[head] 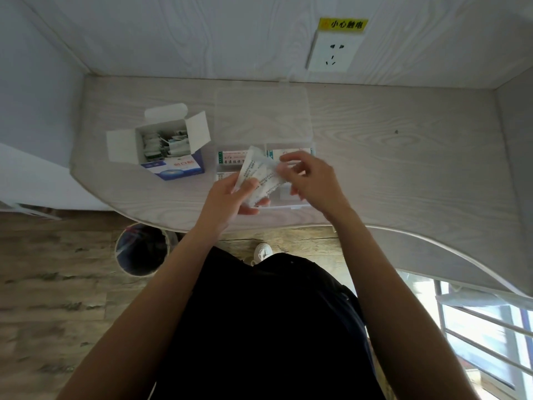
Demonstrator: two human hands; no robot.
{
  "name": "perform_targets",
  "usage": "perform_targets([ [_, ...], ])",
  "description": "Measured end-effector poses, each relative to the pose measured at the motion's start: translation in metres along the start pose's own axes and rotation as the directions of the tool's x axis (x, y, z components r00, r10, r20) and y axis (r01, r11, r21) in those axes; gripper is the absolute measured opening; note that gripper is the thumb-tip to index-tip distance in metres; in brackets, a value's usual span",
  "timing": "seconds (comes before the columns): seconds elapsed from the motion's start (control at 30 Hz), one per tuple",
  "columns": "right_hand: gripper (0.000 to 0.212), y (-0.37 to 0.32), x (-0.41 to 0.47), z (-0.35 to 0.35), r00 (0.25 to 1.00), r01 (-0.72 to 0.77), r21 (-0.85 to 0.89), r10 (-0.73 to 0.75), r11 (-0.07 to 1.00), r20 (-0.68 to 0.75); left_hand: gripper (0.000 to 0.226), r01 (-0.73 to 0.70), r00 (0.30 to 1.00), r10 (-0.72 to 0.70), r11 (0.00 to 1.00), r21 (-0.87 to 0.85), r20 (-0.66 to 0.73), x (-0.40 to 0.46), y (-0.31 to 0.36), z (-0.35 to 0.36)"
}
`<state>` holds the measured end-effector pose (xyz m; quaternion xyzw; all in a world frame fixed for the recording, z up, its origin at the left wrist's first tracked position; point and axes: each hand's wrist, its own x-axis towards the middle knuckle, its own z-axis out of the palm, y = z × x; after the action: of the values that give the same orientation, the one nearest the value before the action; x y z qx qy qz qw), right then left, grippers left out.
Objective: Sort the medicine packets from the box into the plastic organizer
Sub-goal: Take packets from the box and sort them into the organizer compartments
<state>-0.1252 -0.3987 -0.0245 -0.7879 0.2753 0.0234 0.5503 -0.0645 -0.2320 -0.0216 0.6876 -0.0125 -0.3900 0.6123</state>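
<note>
**A:** Quick rundown from the head cam. Left hand (230, 192) up over the near edge of the tabletop (403, 157), fingers (253, 210) curled under a small stack of white medicine packets (259, 174), thumb on top. Gripping them for sure. Right hand (311, 180) just right of the stack, fingertips pinching the top packet's right edge. A bit blurry there, so can't say how many packets in the pinch.

**B:** And the box? The organizer?

**A:** Blue and white box (170, 148) sitting far left of the hands, flaps open, still stuffed with packets standing on end. Clear plastic organizer (288, 203) right under and behind the hands, lid (262, 114) flipped back flat toward the wall. Couple of green-striped white packets (232, 158) already lying in the far compartments, one left, one right. Near compartments mostly hidden by the hands, can't tell what's in there.

**B:** Held stack touching the organizer?

**A:** Doesn't look like it. Hanging above it, tilted, near end low in the left palm.

**B:** Anything else around?

**A:** Wall socket (331, 51) with a yellow warning label (343, 24) above it, far right on the wall. Round bin (142, 249) on the wooden floor, near left, under the tabletop edge. White shoe (263, 251) poking out below the hands.
</note>
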Motion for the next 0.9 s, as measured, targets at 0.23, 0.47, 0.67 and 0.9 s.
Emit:
perform_targets([
  [0.23,0.010,0.000,-0.007,0.006,0.997,-0.057,0.304,0.039,0.951,0.067,0.024,0.032,0.998,-0.031,0.999,-0.020,0.057,-0.003,0.007,0.010],
  [0.47,0.008,0.000,-0.009,-0.002,0.997,-0.051,0.399,0.022,0.915,0.077,0.022,-0.025,1.000,0.026,0.999,0.048,-0.005,0.000,0.006,0.008],
  [0.67,0.004,0.007,-0.001,-0.041,0.999,0.015,0.536,0.006,0.844,-0.038,0.025,-0.047,0.995,0.048,0.999,0.020,-0.088,0.003,0.001,-0.008],
  [0.9,0.015,0.015,0.009,-0.041,0.999,-0.030,0.289,0.026,0.957,0.018,0.028,-0.019,0.988,0.034,0.995,0.095,-0.153,0.006,-0.015,-0.018],
])
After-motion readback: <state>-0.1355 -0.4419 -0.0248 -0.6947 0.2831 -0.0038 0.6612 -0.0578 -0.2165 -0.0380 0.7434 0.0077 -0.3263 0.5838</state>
